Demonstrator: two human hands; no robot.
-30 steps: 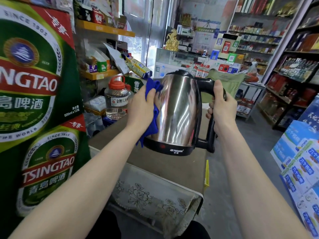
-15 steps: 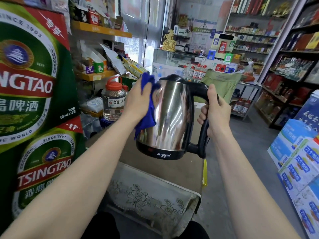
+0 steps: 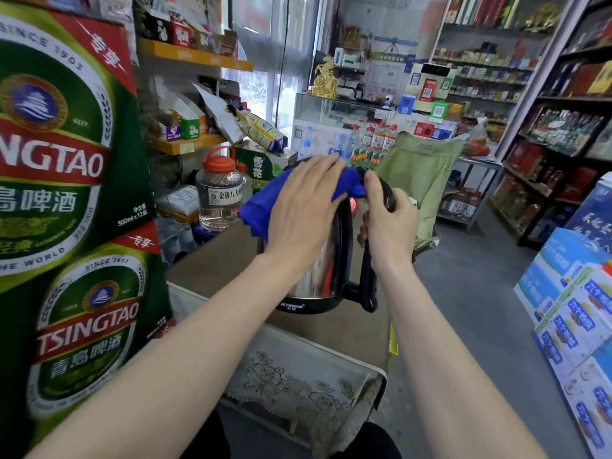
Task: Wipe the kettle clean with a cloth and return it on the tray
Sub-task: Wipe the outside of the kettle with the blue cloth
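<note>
A stainless steel kettle (image 3: 323,270) with a black base and black handle hangs in the air above the brown table (image 3: 218,266). My right hand (image 3: 389,223) grips the handle near its top. My left hand (image 3: 303,207) lies flat, fingers straight, pressing a blue cloth (image 3: 261,202) onto the kettle's lid and upper side. The lid is hidden under the cloth and hand. No tray can be made out.
Green beer cartons (image 3: 66,210) stack up close on the left. A clear jar with a red lid (image 3: 220,190) stands at the table's far left. A patterned white cloth (image 3: 298,382) covers the near end. Blue and white boxes (image 3: 576,313) line the right aisle.
My left hand has slid the blue cloth up from the kettle's left side onto its top. The kettle has turned and dropped a little, handle now toward me.
</note>
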